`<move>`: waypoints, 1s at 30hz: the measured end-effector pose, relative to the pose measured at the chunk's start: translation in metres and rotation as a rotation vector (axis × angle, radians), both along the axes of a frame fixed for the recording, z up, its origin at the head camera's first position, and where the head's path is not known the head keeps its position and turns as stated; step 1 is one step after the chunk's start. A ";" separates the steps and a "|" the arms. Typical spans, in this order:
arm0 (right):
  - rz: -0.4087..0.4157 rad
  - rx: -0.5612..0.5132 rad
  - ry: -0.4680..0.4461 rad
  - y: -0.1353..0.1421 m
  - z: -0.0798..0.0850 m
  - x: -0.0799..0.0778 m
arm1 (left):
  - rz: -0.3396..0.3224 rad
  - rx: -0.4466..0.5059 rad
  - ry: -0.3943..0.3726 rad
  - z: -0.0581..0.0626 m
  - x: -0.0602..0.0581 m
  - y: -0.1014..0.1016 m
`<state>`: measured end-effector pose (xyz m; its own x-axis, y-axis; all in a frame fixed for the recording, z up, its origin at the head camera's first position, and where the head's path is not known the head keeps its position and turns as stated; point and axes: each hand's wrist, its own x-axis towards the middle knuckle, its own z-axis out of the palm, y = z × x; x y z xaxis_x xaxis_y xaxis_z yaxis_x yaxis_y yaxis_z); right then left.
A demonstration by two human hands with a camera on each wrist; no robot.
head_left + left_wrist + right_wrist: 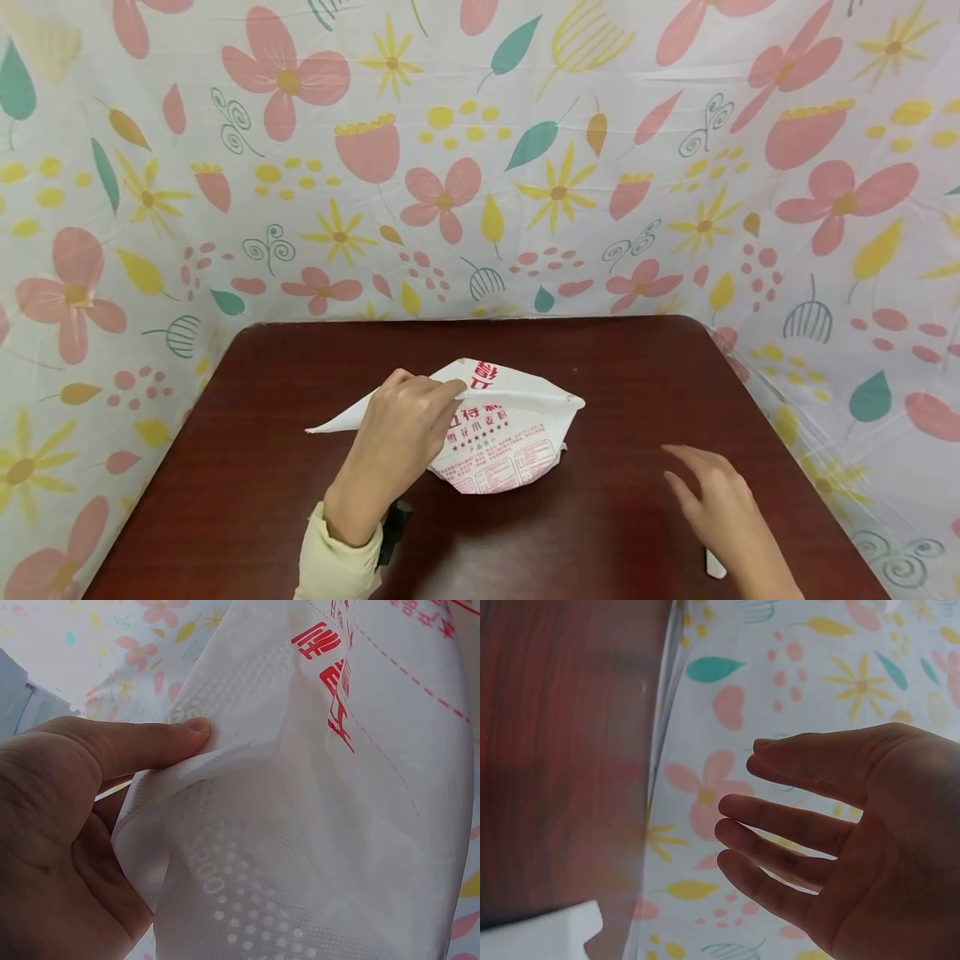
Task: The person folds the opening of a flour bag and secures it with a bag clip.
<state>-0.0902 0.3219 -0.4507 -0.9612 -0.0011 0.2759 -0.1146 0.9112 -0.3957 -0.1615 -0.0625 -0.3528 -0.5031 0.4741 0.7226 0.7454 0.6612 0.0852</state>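
Note:
A white flour bag point(510, 425) with red Chinese print stands over the middle of the dark table. My left hand point(408, 421) pinches the bag's folded top edge between thumb and fingers. The left wrist view shows the thumb lying along a crease of the woven bag point(360, 787), with dotted embossing below. My right hand point(723, 508) is off to the right, apart from the bag, holding nothing. In the right wrist view the fingers of this right hand point(832, 825) are loosely extended.
A white object point(715, 565) lies on the table point(615, 367), partly hidden under the right forearm; its corner point(547, 934) shows in the right wrist view. A floral curtain point(480, 167) encloses the table at the back and both sides.

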 end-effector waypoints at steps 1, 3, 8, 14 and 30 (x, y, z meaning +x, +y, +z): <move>-0.007 0.003 -0.008 0.003 -0.001 0.000 | 0.000 -0.003 -0.002 0.000 0.000 0.000; -0.029 0.010 -0.002 0.009 -0.003 0.002 | 0.001 -0.009 -0.007 0.000 0.000 0.000; -0.091 0.020 0.062 0.024 -0.009 0.006 | 0.004 -0.013 -0.016 0.000 0.001 0.000; -0.274 0.021 0.028 0.044 -0.014 0.012 | 0.005 -0.012 -0.027 0.002 0.001 -0.001; -0.447 -0.054 -0.487 0.078 -0.031 0.010 | 0.013 -0.019 -0.031 0.003 0.002 0.000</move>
<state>-0.0804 0.4001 -0.4818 -0.8807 0.4287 -0.2015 0.4736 0.8068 -0.3533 -0.1598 -0.0629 -0.3501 -0.5309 0.4811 0.6976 0.7342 0.6722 0.0951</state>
